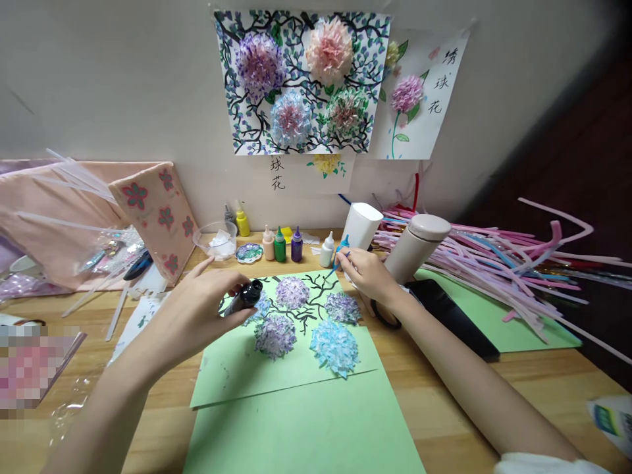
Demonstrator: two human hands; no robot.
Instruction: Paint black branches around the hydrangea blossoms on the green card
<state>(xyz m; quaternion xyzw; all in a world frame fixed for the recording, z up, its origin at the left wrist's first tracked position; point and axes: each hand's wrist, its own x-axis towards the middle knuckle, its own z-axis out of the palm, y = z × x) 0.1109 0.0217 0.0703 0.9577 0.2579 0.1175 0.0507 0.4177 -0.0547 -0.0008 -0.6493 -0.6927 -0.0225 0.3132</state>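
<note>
The green sheet (232,385) lies on the wooden table in front of the person, its lower edge over a second green sheet (306,434); painted black branches (313,303) spread over its upper part, among ruffled flowers: a lilac flower (292,291) at the top, a mauve flower (275,336) below it, a grey-purple flower (342,308) at the right, a light blue flower (334,347) beneath that one, and another blue one partly hidden at the left.

The right hand (368,273) pinches a thin blue brush (332,270) between closed fingers, its tip at the upper right branches; I cannot tell whether the tip touches the paper. The left hand (202,303) is clamped around an open black bottle (245,297), tilted over the left side of the sheet.

Behind the sheet stand a pale pink bottle (268,244), a green bottle (280,245), a purple bottle (296,245), a white bottle (326,251) and a blue bottle (344,243); a small palette (249,253) sits to their left, near a clear bowl (198,242) holding white tissue.

To the right are a lidded tumbler (419,247), a flat black object (451,316) and a heap of pink and white fuzzy stems (508,263); on the wall hangs a flower picture (301,82).
</note>
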